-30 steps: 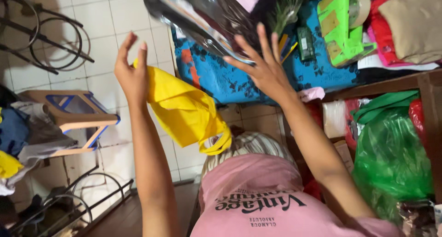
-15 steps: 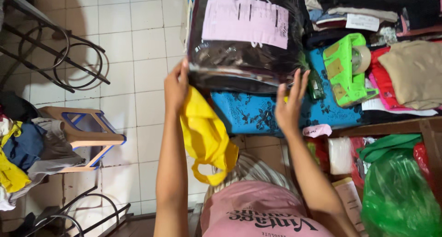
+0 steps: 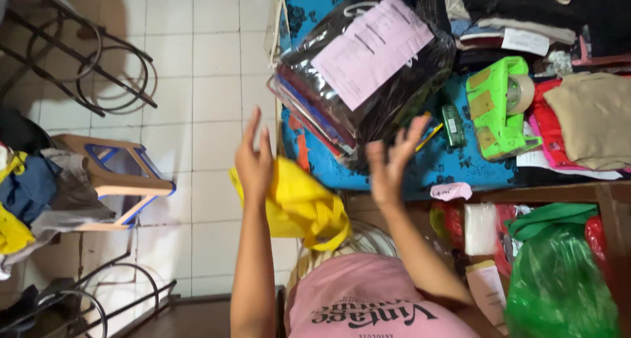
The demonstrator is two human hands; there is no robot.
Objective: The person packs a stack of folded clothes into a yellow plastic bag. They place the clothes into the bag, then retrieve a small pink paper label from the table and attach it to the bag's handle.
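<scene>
Left hand (image 3: 255, 162) raised with fingers loosely spread, grip open, the yellow bag (image 3: 299, 203) bunched just behind and below the palm; whether touching it, hard to tell through the blur. Right hand (image 3: 393, 164) likewise open, fingers splayed, just below the dark plastic-wrapped bundle (image 3: 368, 68) and apart from it. Bundle lying tilted on the blue-covered surface (image 3: 420, 170), a pink paper sheet (image 3: 371, 49) stuck on its top face, its left end overhanging the surface edge. Right of the bundle, a bright green tape dispenser (image 3: 496, 108) on the blue cover, with folded clothes (image 3: 588, 118) further right. Below the bundle and under the surface, a green plastic bag (image 3: 559, 279). Far left of the bundle, a plastic stool (image 3: 108, 180) on the white tiled floor (image 3: 190, 62).
</scene>
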